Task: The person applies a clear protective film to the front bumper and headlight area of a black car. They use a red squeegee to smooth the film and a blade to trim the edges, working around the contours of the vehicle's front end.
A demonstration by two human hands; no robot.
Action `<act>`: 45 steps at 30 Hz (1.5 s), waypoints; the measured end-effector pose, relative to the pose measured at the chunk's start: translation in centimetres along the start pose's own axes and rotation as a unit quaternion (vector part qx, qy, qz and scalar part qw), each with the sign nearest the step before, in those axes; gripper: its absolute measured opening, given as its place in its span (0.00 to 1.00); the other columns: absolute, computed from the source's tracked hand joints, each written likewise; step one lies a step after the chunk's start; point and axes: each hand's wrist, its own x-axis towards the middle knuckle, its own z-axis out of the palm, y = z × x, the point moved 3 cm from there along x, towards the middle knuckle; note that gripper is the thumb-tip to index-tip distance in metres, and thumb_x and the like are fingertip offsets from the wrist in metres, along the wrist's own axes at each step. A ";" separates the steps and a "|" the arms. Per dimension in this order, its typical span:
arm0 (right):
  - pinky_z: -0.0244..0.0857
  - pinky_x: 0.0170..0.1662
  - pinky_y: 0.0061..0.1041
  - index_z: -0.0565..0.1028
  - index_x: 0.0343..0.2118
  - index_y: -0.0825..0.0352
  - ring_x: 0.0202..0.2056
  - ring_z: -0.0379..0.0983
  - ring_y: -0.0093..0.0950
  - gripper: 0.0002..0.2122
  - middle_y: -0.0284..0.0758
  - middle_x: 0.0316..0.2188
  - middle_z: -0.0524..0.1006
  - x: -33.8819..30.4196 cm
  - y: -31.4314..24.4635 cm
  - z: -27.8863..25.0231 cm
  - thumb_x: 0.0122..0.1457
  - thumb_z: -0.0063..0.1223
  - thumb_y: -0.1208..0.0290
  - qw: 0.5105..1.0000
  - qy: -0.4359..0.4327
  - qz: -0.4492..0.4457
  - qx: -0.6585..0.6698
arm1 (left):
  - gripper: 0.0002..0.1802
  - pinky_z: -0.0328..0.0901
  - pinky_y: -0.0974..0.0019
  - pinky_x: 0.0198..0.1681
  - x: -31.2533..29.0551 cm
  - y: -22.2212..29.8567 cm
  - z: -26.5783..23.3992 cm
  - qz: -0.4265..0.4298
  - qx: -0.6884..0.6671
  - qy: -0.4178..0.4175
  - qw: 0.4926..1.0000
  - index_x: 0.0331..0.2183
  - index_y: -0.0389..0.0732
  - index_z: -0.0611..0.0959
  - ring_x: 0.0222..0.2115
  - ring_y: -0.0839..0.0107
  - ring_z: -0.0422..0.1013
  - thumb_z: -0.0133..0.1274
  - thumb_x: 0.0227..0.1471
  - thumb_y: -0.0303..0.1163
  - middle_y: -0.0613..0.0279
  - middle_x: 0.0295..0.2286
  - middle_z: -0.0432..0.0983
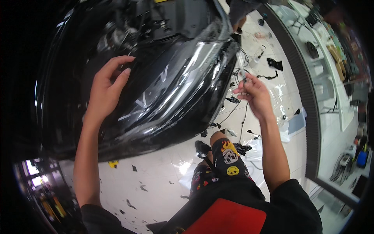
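The open engine bay (183, 21) lies toward twelve o'clock, holding dark covers and hoses, with greyish metal parts toward its left side and a bit of yellow at the upper edge. It belongs to the car (212, 91), which spreads from nine round to one o'clock. The body is glossy black, its rounded corner banded with bright reflections; several short white strokes show on the dark surface — marks or reflections, I cannot tell.

The left hand (109, 85), near ten o'clock, is over the car with nothing visible in its grasp, thumb and forefinger apart and fingers curved; whether it touches the surface is unclear. The right hand (253, 91), between two and three, pinches a small pale tool (243, 73) — slim, blurred, pointing upward beside the car's edge. Both forearms reach up from below, spread wide.

Black scraps (274, 63) litter the pale floor (156, 167); a white bench (344, 113) stands at three.
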 end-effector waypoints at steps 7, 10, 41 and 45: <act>0.72 0.31 0.23 0.72 0.45 0.70 0.27 0.81 0.28 0.08 0.34 0.25 0.78 -1.5 9.6 0.9 0.74 0.47 0.69 0.994 0.056 0.064 0.070 | 0.25 0.58 0.59 0.66 10.7 -5.7 8.5 0.115 0.079 -0.085 0.987 0.63 0.43 0.76 0.61 0.60 0.68 0.53 0.66 0.33 0.55 0.60 0.73; 0.71 0.28 0.20 0.72 0.43 0.67 0.25 0.80 0.24 0.09 0.34 0.29 0.81 0.3 9.9 0.7 0.75 0.47 0.65 0.990 0.093 0.075 0.069 | 0.26 0.52 0.57 0.70 12.2 -4.2 10.1 0.131 0.165 -0.104 0.972 0.64 0.40 0.74 0.64 0.58 0.64 0.48 0.67 0.32 0.53 0.62 0.71; 0.74 0.27 0.15 0.72 0.41 0.73 0.26 0.79 0.18 0.04 0.35 0.29 0.79 12.5 5.9 2.2 0.67 0.55 0.83 0.986 0.124 0.024 0.111 | 0.31 0.52 0.50 0.69 11.7 -5.9 8.7 0.058 0.214 -0.144 0.964 0.64 0.29 0.67 0.65 0.50 0.59 0.39 0.71 0.42 0.38 0.62 0.63; 0.67 0.25 0.19 0.73 0.38 0.71 0.22 0.76 0.15 0.06 0.34 0.24 0.80 12.7 6.5 2.5 0.63 0.60 0.81 0.979 0.147 0.023 0.140 | 0.31 0.52 0.50 0.69 11.7 -6.0 8.4 0.062 0.236 -0.149 0.958 0.64 0.29 0.67 0.66 0.49 0.59 0.39 0.71 0.43 0.38 0.63 0.62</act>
